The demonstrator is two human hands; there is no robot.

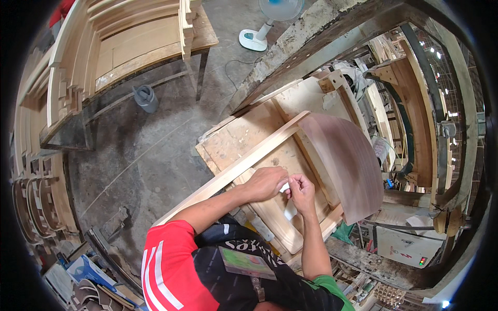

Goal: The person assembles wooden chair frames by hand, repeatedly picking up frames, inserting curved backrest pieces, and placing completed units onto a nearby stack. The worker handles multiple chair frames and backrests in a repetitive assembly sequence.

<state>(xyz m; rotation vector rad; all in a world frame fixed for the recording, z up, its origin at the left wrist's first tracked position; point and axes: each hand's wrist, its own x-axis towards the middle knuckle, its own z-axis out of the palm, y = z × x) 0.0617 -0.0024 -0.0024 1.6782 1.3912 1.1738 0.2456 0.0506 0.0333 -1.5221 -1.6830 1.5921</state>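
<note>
Beside the curved dark veneer panel (346, 166), my left hand (265, 182) and right hand (302, 191) pinched a small white scrap (285, 187); I judged it light, flimsy, best held by its edges.

Even daylight, heavy fisheye bend

Soft, bright light fills the middle of the frame with only faint shadows; small lamps (434, 52) glare at the upper right. Straight edges curve toward the rim, the corners go black, and focus softens near the edges.
</note>
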